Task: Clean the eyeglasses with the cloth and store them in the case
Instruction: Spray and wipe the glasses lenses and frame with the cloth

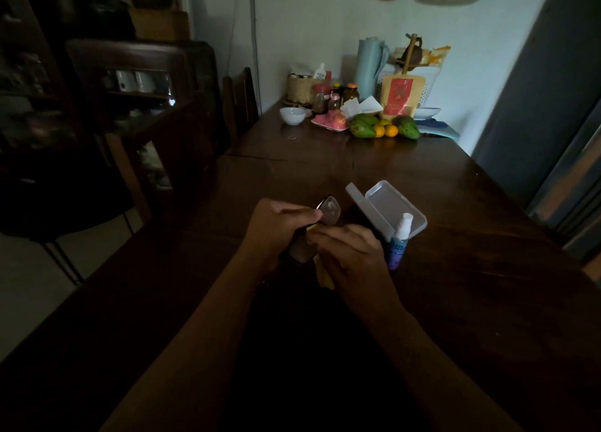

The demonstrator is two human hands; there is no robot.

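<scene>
Wiping stage, I judge: left hand (276,227) pinches eyeglasses (328,210) by frame, above near part of table (455,285). Right hand (354,262) curls round yellow cloth (325,279), presses it on lower lens. Storing not begun. Case (390,204) lies open just right of hands, nothing seen inside. Spray bottle (398,243) stands just before case; I must skirt it. Fruit (383,127) at far end, well apart.
</scene>
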